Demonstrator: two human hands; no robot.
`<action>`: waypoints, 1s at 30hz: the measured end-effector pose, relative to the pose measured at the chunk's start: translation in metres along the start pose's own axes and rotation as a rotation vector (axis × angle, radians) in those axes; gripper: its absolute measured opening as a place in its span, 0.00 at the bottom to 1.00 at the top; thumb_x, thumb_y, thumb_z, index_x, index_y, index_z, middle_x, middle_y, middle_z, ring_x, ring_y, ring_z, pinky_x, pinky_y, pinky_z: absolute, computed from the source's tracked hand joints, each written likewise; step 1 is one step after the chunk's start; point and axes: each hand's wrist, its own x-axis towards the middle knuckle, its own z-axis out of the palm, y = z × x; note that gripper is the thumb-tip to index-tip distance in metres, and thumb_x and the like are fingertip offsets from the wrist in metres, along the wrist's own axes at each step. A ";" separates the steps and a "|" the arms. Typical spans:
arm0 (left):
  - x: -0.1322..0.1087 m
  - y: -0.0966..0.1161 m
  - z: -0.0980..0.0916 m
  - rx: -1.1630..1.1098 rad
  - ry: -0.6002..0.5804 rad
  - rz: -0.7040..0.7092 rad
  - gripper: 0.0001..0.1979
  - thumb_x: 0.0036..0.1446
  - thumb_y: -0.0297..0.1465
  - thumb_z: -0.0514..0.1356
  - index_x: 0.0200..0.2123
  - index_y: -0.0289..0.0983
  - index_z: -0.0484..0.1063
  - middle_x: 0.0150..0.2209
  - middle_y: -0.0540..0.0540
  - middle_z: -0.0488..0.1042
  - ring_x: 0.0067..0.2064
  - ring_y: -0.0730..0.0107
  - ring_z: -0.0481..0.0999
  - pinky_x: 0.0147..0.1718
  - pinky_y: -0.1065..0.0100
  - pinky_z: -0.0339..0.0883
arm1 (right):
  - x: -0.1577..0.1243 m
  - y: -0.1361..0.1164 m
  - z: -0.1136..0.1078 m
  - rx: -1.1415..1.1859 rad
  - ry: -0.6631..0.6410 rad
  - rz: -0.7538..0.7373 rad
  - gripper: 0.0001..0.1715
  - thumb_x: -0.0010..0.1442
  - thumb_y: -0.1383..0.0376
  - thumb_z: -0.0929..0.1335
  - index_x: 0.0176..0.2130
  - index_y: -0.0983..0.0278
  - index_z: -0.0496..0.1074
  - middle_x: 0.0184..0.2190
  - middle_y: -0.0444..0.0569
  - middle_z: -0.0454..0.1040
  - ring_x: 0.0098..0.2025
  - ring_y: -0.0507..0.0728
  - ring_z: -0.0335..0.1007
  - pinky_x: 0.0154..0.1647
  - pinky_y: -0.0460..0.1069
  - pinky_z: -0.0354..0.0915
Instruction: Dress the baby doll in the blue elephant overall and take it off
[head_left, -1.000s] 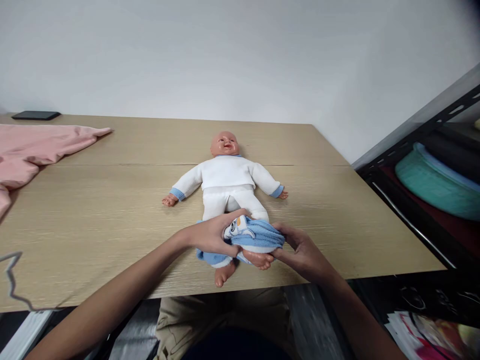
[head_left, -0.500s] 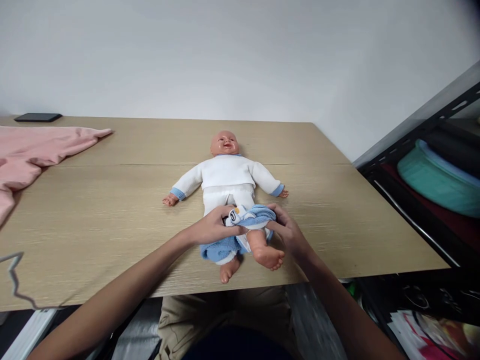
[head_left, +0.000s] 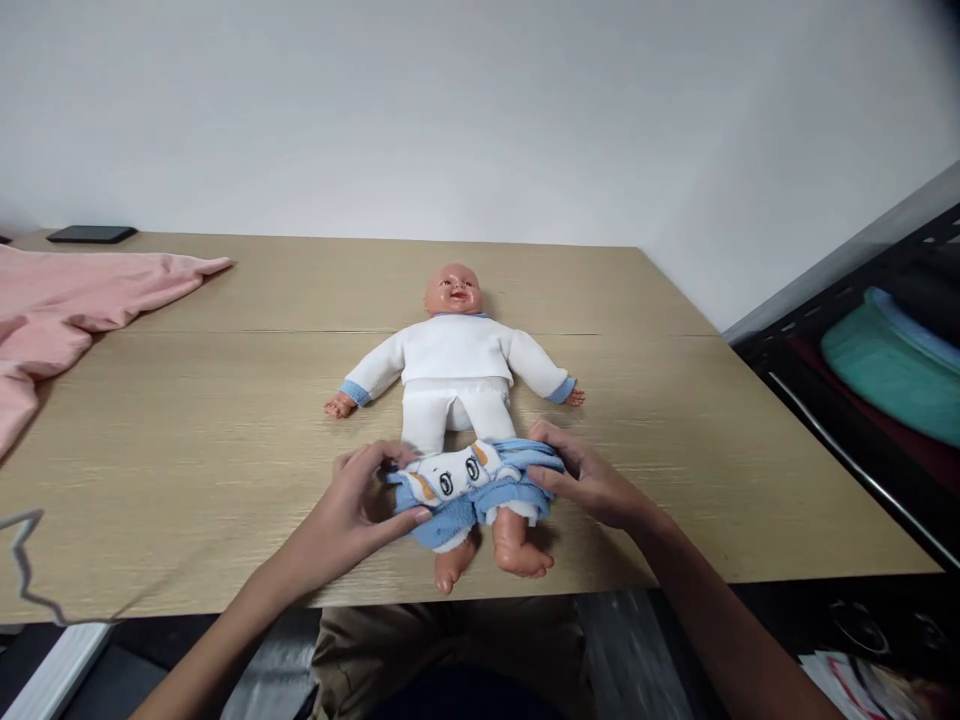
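A baby doll (head_left: 459,350) lies on its back, feet towards me, in a white top with blue cuffs. Blue and white pants (head_left: 469,490) with a stitched animal face are bunched around its lower legs, and both bare feet stick out below the hems. My left hand (head_left: 367,505) grips the left side of the pants, thumb in front and fingers at the waistband, fingertips partly hidden. On the right side, the fabric is pinched between the thumb and fingers of my right hand (head_left: 581,478).
The doll rests on a wooden table (head_left: 247,420) against a white wall. Pink cloth (head_left: 97,300) covers the left side, with a dark phone-like slab (head_left: 92,234) behind it. A grey cord (head_left: 26,570) lies front left. A black rack (head_left: 847,460) holding a teal item (head_left: 892,370) stands at right.
The doll's raised leg has come down beside the other. My left hand has moved left to the other side of the pants, which are now spread across both legs.
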 end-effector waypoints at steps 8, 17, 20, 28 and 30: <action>-0.003 -0.010 0.002 -0.136 -0.139 0.058 0.10 0.75 0.42 0.63 0.50 0.44 0.74 0.58 0.42 0.72 0.64 0.54 0.71 0.67 0.56 0.64 | 0.075 -0.003 0.009 -0.115 0.243 -0.173 0.14 0.72 0.52 0.70 0.43 0.59 0.74 0.39 0.45 0.75 0.43 0.59 0.70 0.49 0.51 0.68; 0.017 -0.009 0.014 -0.196 0.002 -0.043 0.19 0.74 0.49 0.62 0.56 0.44 0.66 0.50 0.46 0.74 0.54 0.55 0.73 0.56 0.56 0.70 | 0.074 -0.008 0.002 -0.108 0.165 -0.251 0.08 0.68 0.58 0.71 0.43 0.60 0.75 0.39 0.45 0.72 0.44 0.59 0.70 0.50 0.53 0.66; 0.019 -0.003 0.009 -0.053 0.050 -0.007 0.21 0.67 0.46 0.70 0.55 0.44 0.72 0.52 0.45 0.75 0.55 0.52 0.74 0.56 0.56 0.70 | 0.074 -0.012 0.005 -0.298 0.142 -0.397 0.10 0.67 0.59 0.75 0.46 0.59 0.77 0.45 0.49 0.74 0.49 0.61 0.72 0.56 0.55 0.67; 0.049 -0.019 -0.006 -0.123 0.202 0.066 0.13 0.73 0.42 0.64 0.53 0.42 0.77 0.55 0.43 0.75 0.59 0.54 0.74 0.56 0.59 0.71 | 0.091 -0.010 0.004 -0.248 0.253 -0.333 0.09 0.70 0.55 0.73 0.44 0.58 0.77 0.46 0.50 0.77 0.51 0.62 0.75 0.56 0.56 0.70; 0.059 -0.024 -0.009 -0.175 0.201 0.070 0.13 0.72 0.42 0.65 0.52 0.41 0.76 0.55 0.43 0.75 0.59 0.55 0.74 0.57 0.59 0.71 | 0.098 -0.005 0.004 -0.163 0.220 -0.268 0.12 0.69 0.53 0.74 0.44 0.58 0.75 0.45 0.48 0.77 0.50 0.61 0.74 0.53 0.54 0.71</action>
